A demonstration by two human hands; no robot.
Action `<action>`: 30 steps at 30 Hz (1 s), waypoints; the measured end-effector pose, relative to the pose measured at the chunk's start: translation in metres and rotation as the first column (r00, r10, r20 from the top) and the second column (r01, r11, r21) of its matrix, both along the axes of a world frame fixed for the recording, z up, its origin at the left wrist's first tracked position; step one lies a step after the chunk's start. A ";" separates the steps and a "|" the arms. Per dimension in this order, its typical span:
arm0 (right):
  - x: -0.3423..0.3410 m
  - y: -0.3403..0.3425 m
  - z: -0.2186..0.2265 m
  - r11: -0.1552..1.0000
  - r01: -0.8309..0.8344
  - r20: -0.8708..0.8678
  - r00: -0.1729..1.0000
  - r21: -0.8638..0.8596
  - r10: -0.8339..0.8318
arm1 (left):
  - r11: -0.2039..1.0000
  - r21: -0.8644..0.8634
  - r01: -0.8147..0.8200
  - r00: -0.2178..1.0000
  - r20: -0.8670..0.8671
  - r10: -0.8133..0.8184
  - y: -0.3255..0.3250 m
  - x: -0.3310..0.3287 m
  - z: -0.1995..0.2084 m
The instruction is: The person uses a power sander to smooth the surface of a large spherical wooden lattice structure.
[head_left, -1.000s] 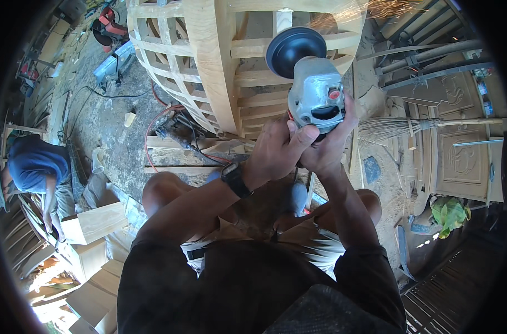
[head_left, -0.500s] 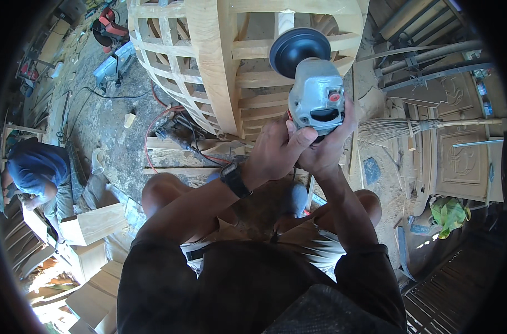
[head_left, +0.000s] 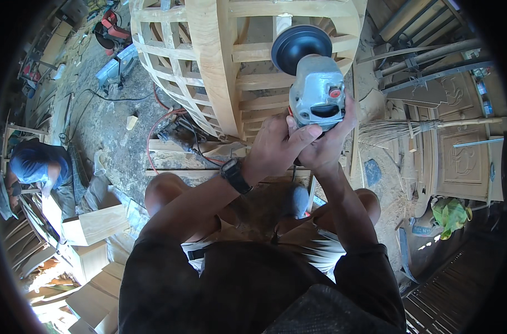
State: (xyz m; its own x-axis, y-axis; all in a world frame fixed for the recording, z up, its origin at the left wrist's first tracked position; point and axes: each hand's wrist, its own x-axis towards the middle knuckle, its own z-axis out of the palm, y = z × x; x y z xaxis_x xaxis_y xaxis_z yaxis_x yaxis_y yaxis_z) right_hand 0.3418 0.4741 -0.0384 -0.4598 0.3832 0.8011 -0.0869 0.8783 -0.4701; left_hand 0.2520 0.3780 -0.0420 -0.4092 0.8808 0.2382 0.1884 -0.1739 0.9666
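Both my hands are wrapped round a grey angle grinder (head_left: 316, 83) with a red button and a round black disc (head_left: 301, 49). My left hand (head_left: 281, 139), a black watch on its wrist, grips the body's near end from the left. From the right, my right hand (head_left: 330, 143) closes round the same end; some fingers are hidden under the tool. The disc is over a curved lattice of pale wood (head_left: 212, 67); whether it touches a slat I cannot tell.
A person (head_left: 39, 167) in blue works at the left beside wooden boxes (head_left: 96, 224). Red hose and cables (head_left: 152, 139) lie on the floor left of the lattice. A straw broom (head_left: 398, 128) and carved panels (head_left: 459, 161) are on the right. Far left stands a red power tool (head_left: 113, 28).
The grinder and my hands have shifted very slightly right. The person at the left has bent further, with the arm moved.
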 end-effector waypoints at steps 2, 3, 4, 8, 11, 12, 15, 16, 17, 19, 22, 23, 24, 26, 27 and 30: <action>-0.004 0.002 0.005 1.000 -0.019 -0.022 1.000 -0.004 0.019 | 0.999 0.038 -0.001 1.000 0.018 0.001 0.001 -0.002 0.006; -0.004 0.002 0.009 1.000 -0.012 -0.025 1.000 -0.006 0.012 | 0.999 0.039 -0.017 1.000 0.003 0.016 0.004 -0.003 0.010; -0.005 0.003 0.013 1.000 -0.005 -0.028 1.000 -0.007 0.005 | 0.998 0.057 -0.030 0.999 -0.012 0.030 0.006 -0.003 0.015; -0.002 0.006 0.026 0.997 0.079 0.011 0.997 0.016 -0.079 | 0.999 0.031 -0.026 0.999 -0.028 0.027 0.010 -0.003 0.028; 0.000 0.008 0.025 0.999 0.047 0.011 0.999 0.019 -0.047 | 0.998 -0.006 -0.066 0.995 -0.073 0.065 0.009 -0.001 0.026; 0.001 0.007 0.022 1.000 0.026 0.013 1.000 0.017 -0.026 | 0.998 -0.013 -0.054 0.998 -0.041 0.053 0.007 0.001 0.023; 0.005 0.003 0.008 0.999 -0.031 0.025 0.999 0.022 0.030 | 0.999 0.015 -0.035 0.997 0.063 0.034 -0.001 0.009 0.011; 0.007 0.002 0.003 0.998 -0.053 0.040 0.998 -0.028 0.054 | 0.998 0.046 -0.046 0.995 0.091 0.041 -0.003 0.012 0.007; 0.009 -0.001 -0.001 0.994 -0.075 0.039 0.996 -0.073 0.078 | 0.998 0.048 -0.048 0.992 0.118 0.042 -0.005 0.015 0.005; 0.015 -0.005 -0.007 0.989 -0.072 0.051 0.996 -0.129 0.079 | 0.999 -0.033 -0.028 0.995 0.096 0.031 -0.011 0.017 0.002; 0.019 -0.008 -0.009 0.972 -0.092 0.037 0.994 -0.217 0.102 | 0.992 -0.121 -0.027 0.998 0.056 0.034 -0.015 0.019 0.003; 0.018 -0.008 -0.008 0.960 -0.104 0.031 0.993 -0.261 0.116 | 0.992 -0.125 -0.030 0.999 0.038 0.035 -0.015 0.019 0.004; 0.018 -0.007 -0.006 0.965 -0.102 0.043 0.992 -0.243 0.116 | 0.991 -0.125 -0.036 0.998 0.054 0.043 -0.014 0.019 0.005; 0.016 -0.006 -0.001 0.972 -0.093 0.074 0.991 -0.214 0.111 | 0.994 -0.101 -0.037 0.996 0.074 0.044 -0.011 0.018 0.008; 0.014 -0.005 0.002 0.971 -0.105 0.067 0.990 -0.215 0.122 | 0.997 -0.051 -0.054 0.995 0.082 0.058 -0.009 0.017 0.010; 0.007 -0.004 0.011 0.959 -0.128 0.054 0.988 -0.254 0.146 | 0.998 -0.009 -0.065 0.993 0.094 0.066 -0.007 0.011 0.018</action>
State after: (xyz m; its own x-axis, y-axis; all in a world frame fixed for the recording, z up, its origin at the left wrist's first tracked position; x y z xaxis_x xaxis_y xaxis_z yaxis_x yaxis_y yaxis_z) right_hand 0.3491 0.4701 -0.0269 -0.5740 0.4961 0.6514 -0.1563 0.7146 -0.6819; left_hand 0.2633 0.3714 -0.0237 -0.4864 0.8527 0.1904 0.1073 -0.1580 0.9816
